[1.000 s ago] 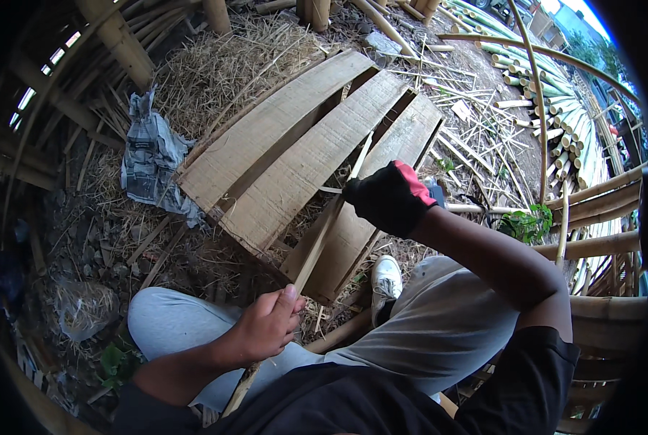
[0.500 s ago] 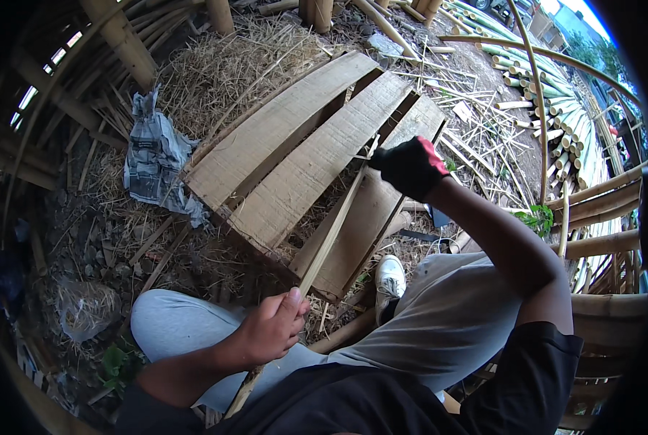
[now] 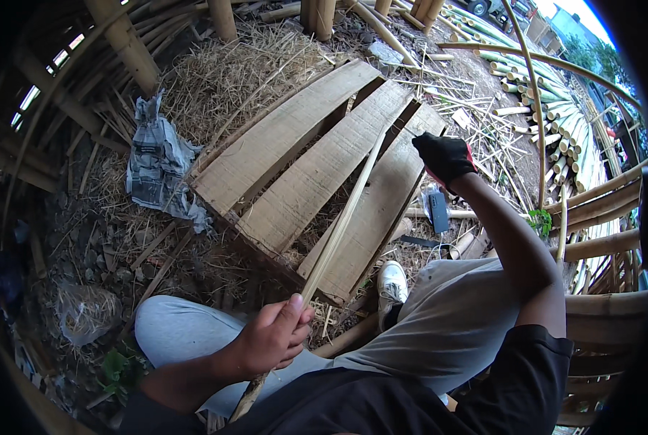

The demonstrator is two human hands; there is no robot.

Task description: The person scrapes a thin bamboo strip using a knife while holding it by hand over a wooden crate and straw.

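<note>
My bare left hand (image 3: 277, 335) is wrapped round a long split bamboo strip (image 3: 347, 212). The strip slants away from my lap, and its far part lies over a low wooden slatted bench (image 3: 295, 192) in front of me. Its near end runs back under my left forearm, by my leg. My right hand (image 3: 443, 158), in a black and red glove, is closed above the right slat of the bench. It is apart from the strip, to its right. Whatever its curled fingers hold, if anything, is hidden.
Crumpled newspaper (image 3: 157, 163) lies left of the bench, beside straw and shavings (image 3: 237, 80). A dark phone (image 3: 438, 210) rests on the ground to the right. Bamboo poles (image 3: 570, 138) are stacked at the far right. A bamboo post (image 3: 124, 47) stands at the back left.
My right hand has moved right, away from the strip, and uncovered the phone. My left hand keeps its grip in nearly the same place. The view has shifted slightly.
</note>
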